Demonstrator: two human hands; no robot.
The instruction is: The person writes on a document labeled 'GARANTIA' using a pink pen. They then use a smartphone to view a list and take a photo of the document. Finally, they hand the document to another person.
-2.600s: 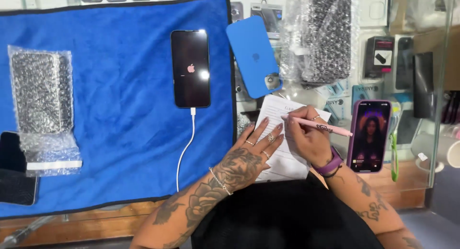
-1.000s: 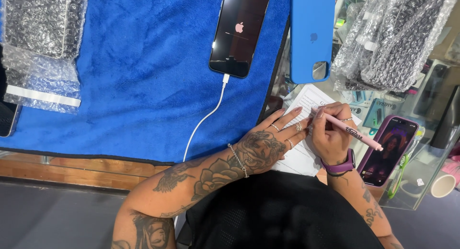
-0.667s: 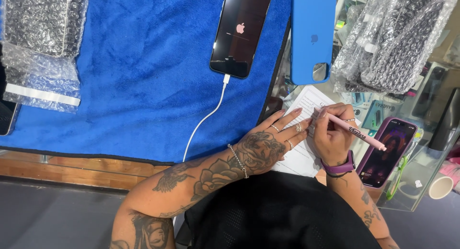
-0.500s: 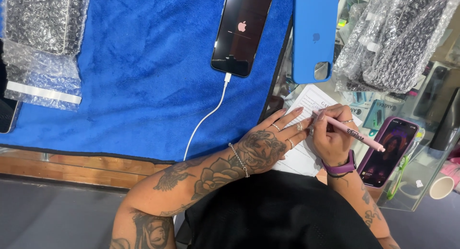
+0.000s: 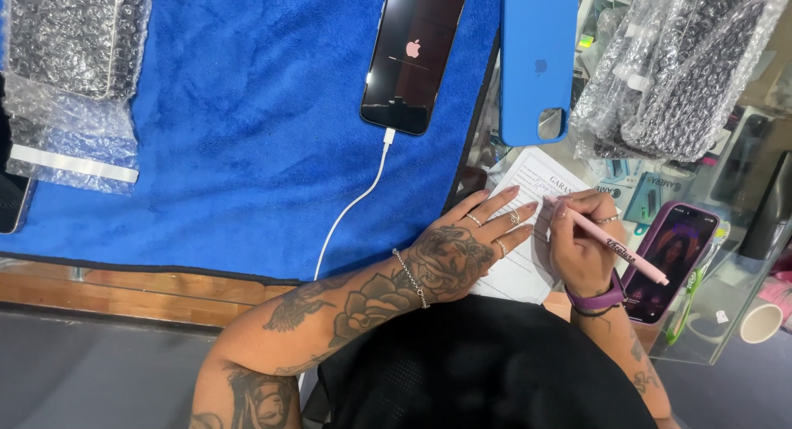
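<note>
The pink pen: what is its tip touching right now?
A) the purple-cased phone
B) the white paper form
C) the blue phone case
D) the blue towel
B: the right hand holds the pink pen with its tip down on the white paper form, which the left hand presses flat.

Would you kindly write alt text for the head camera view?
A right hand writes with a pink pen on a paper form that the left hand presses flat, beside a blue towel holding a charging phone.
</note>
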